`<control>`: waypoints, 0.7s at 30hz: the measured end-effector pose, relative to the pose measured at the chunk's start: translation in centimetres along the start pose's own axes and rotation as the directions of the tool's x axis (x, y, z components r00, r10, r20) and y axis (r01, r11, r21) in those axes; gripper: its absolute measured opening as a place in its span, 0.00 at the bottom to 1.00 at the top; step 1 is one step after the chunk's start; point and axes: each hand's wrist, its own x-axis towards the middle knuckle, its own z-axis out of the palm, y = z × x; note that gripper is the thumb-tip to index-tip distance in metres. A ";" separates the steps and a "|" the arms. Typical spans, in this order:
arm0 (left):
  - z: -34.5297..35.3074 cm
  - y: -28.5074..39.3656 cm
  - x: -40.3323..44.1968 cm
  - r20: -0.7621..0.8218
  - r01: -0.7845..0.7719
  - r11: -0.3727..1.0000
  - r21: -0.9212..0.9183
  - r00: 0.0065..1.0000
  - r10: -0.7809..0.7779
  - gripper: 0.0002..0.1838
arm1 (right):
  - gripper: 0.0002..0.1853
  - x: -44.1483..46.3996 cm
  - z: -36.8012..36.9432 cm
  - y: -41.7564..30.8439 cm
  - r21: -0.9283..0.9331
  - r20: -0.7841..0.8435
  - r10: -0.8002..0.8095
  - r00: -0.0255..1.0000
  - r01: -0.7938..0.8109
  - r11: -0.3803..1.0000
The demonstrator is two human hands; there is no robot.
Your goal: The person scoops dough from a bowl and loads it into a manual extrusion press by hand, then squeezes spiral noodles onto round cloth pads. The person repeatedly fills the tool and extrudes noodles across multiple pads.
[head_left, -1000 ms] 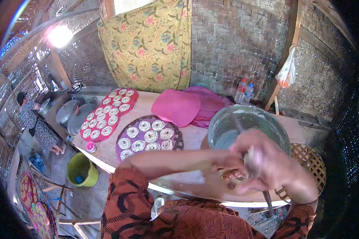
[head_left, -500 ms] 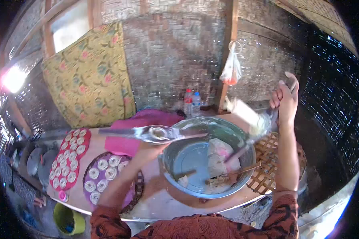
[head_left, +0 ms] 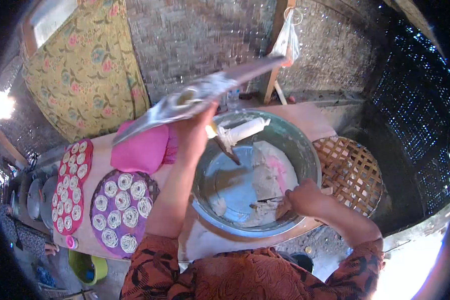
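My left hand (head_left: 197,125) is raised above the basin's far left side. It grips a long wooden press (head_left: 187,97), wrapped in shiny metal, with a round hole in its middle. A wooden plunger (head_left: 247,131) with a white, dough-smeared cylinder rests in the far part of the large metal basin (head_left: 312,150). Low at the basin's right, my right hand (head_left: 307,199) is closed around a thin tool with a light wooden handle end (head_left: 327,191); its front part lies by the dough. White dough with a pink patch (head_left: 272,170) fills the basin's right side.
To the left, white coiled noodle rounds cover a purple round tray (head_left: 107,205) and a red sheet (head_left: 72,172). A pink cloth (head_left: 140,150) lies behind them. Right of the basin is a woven bamboo tray (head_left: 352,170). Another person's hand (head_left: 51,248) shows at far left.
My right hand has let go of the plunger, now in the basin, and come down onto the thin tool. My left hand has raised and tilted the press. The view has shifted.
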 end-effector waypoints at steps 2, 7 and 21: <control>0.4 -2.5 -1.1 0.318 -0.431 0.736 0.522 0.899 0.301 0.17 | 0.12 -0.3 -0.2 -1.0 0.002 -0.057 0.037 0.998 -0.037 0.999; 1.9 -7.2 -2.9 0.515 0.135 0.990 0.029 0.847 -0.130 0.23 | 0.17 -1.9 -7.2 0.1 0.038 -0.015 -0.048 0.999 0.049 0.998; 0.1 -3.5 -3.0 0.458 -0.283 0.839 0.464 0.888 0.045 0.20 | 0.25 9.1 -0.8 -1.5 0.402 0.215 -0.316 0.924 0.211 0.891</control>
